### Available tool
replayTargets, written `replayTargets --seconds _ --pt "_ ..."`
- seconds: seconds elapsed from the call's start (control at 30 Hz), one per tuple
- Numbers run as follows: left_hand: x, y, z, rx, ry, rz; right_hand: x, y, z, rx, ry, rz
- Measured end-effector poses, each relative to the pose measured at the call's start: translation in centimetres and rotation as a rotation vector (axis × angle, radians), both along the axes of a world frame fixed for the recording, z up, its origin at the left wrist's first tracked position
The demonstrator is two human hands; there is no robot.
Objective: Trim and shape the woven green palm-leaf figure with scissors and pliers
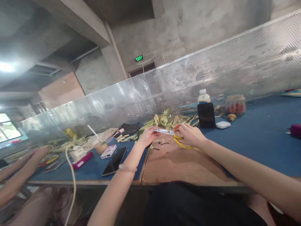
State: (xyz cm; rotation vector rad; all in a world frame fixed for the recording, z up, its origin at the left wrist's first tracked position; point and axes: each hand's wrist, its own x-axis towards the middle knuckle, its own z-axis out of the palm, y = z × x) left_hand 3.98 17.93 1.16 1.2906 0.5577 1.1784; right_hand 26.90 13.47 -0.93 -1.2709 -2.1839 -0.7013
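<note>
My right hand (190, 135) is closed round the handles of a pair of scissors (166, 131) with silver blades and red and yellow handles. The blades point left, toward my left hand (148, 137), which has its fingers pinched together at the blade tips. Whatever those fingers hold is too small to make out. Behind both hands lies a heap of pale green, dried-looking plant strips (164, 121). Small dark and pale scraps (161, 143) are scattered below the blades on a brown wooden board (181, 166).
Right of the board, a black phone (206, 115) stands before a white-capped bottle (203, 95), near a white case (223, 125) and a jar (235, 104). To the left lie another phone (114, 161), a small box (108, 151) and a cup (101, 147). A co-worker's arms (25, 169) reach in.
</note>
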Motion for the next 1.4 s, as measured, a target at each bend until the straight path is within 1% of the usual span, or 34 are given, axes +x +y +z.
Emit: replayTargets --seconds 0.2,0.77,0.9,1.07,1.2,1.33,1.4 --pt "0.15 -0.25 0.23 -0.007 0.002 0.009 -0.01 -0.04 0.02 0.009 -0.004 0.005" --pt "0.15 -0.2 0.2 -0.004 0.003 0.019 -0.17 -0.11 0.06 -0.006 -0.005 -0.024" --pt "0.19 -0.19 0.23 -0.006 0.014 0.036 -0.08 0.06 0.0 0.021 -0.006 -0.018" --pt "0.19 -0.27 0.38 0.015 0.06 0.078 -0.1 0.05 -0.18 0.095 -0.061 0.036" --pt "0.21 -0.47 0.41 0.028 0.111 0.111 -0.19 -0.07 -0.32 0.111 -0.101 0.088" --pt "0.36 -0.47 0.45 0.018 0.1 0.149 -0.43 -0.3 -0.06 0.128 -0.113 0.137" --pt "0.45 -0.32 0.49 0.026 0.084 0.188 -0.57 -0.39 0.11 0.118 -0.093 0.133"
